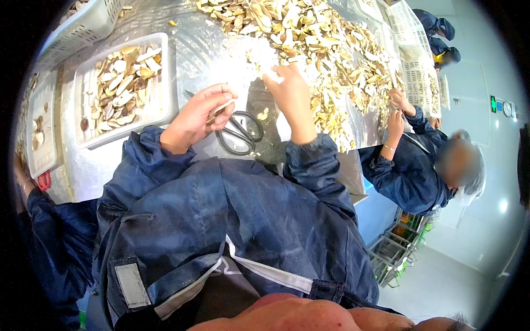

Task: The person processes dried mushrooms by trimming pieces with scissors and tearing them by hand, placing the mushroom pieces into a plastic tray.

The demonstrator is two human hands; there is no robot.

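My left hand point(199, 117) is closed round a thin pale slice of mushroom point(222, 108), held above the metal table. To its right, my right hand point(290, 94) reaches over the near edge of a large heap of sliced mushrooms point(337, 60); its fingers are bent, and glare hides whether anything is between the fingertips. Black-handled scissors point(241, 134) lie on the table between my two hands. Left of my left hand, a white tray point(168, 66) holds a pile of mushroom pieces point(124, 85).
A white basket point(83, 41) stands at the upper left above another tray point(41, 157) and red handles point(44, 180). A co-worker point(414, 160) works at the heap on the right. Another person's sleeve point(58, 243) shows at lower left. White baskets point(417, 69) line the far right.
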